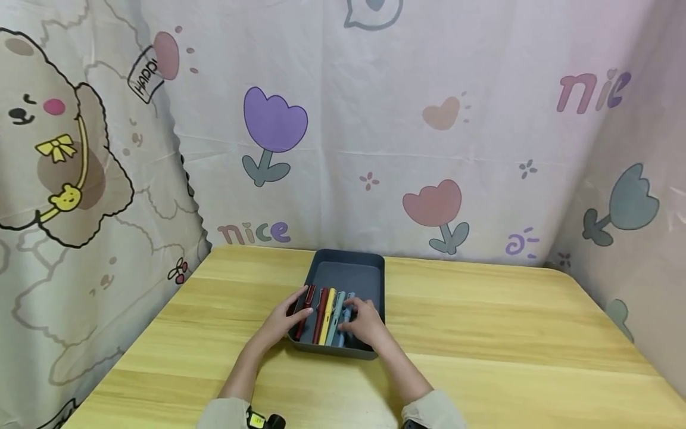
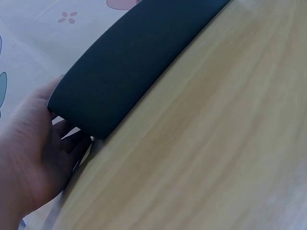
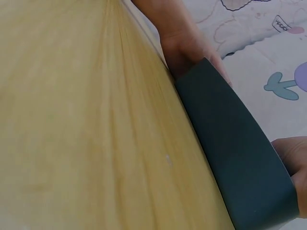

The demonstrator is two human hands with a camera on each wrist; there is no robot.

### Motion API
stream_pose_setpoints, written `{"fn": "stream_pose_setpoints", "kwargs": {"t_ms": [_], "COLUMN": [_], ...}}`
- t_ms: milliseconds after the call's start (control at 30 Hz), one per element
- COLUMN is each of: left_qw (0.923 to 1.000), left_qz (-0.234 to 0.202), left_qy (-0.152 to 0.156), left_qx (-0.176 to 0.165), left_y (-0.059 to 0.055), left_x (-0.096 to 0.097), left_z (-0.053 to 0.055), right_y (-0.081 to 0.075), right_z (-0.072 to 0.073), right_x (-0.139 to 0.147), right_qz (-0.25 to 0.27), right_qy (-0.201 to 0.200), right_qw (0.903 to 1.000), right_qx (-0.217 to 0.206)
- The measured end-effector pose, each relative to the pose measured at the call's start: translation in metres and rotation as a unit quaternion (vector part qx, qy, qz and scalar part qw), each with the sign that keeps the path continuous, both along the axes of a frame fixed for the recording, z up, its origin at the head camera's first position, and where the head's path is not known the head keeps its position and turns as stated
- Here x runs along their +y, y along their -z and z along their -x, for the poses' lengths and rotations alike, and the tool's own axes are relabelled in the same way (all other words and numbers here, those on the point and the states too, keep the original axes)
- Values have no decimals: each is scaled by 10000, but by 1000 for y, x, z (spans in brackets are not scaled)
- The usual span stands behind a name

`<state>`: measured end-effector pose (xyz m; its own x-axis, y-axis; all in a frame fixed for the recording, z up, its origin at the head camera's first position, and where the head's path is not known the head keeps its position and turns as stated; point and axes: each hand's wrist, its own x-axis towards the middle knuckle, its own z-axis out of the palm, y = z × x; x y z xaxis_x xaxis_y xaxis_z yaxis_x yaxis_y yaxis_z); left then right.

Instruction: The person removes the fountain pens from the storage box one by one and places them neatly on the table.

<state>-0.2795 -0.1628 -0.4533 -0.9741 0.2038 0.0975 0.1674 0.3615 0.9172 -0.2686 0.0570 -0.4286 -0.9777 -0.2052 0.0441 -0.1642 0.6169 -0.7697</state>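
A dark grey tray (image 1: 348, 257) stands on the table, with a row of pens lying lengthwise in it. From left to right they are a dark red pen (image 1: 308, 300), a red pen (image 1: 320, 316), a yellow pen (image 1: 327, 316), a teal pen (image 1: 336, 316) and a light blue pen (image 1: 341, 339). My left hand (image 1: 278, 322) grips the tray's left side, thumb over the rim by the dark red pen, other fingers along the outer wall (image 2: 72, 141). Inside the tray, my right hand (image 1: 367, 325) pinches the light blue pen between thumb and fingers, partly covering it.
The wooden table (image 1: 482, 333) extends to both sides of the tray. A printed curtain (image 1: 348, 119) hangs close behind the table's back edge and down both sides. The tray's front wall (image 3: 230, 143) faces the wrist cameras and hides the pens there.
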Motion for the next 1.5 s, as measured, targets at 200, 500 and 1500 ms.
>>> {"fn": "stream_pose_setpoints", "kwargs": {"t_ms": [200,500,1500], "left_qw": [10000,10000,10000], "left_qz": [7,54,89], "left_qy": [35,1,18], "left_qx": [-9,-10,5], "left_y": [2,-1,-1], "left_x": [0,0,0], "left_z": [1,0,1], "right_y": [0,1,-1], "right_z": [-1,2,0], "right_x": [1,1,-1], "right_qz": [74,-192,-423], "right_qy": [-15,-96,8], "right_qw": [10000,9996,9987], "right_qx": [14,189,300]}}
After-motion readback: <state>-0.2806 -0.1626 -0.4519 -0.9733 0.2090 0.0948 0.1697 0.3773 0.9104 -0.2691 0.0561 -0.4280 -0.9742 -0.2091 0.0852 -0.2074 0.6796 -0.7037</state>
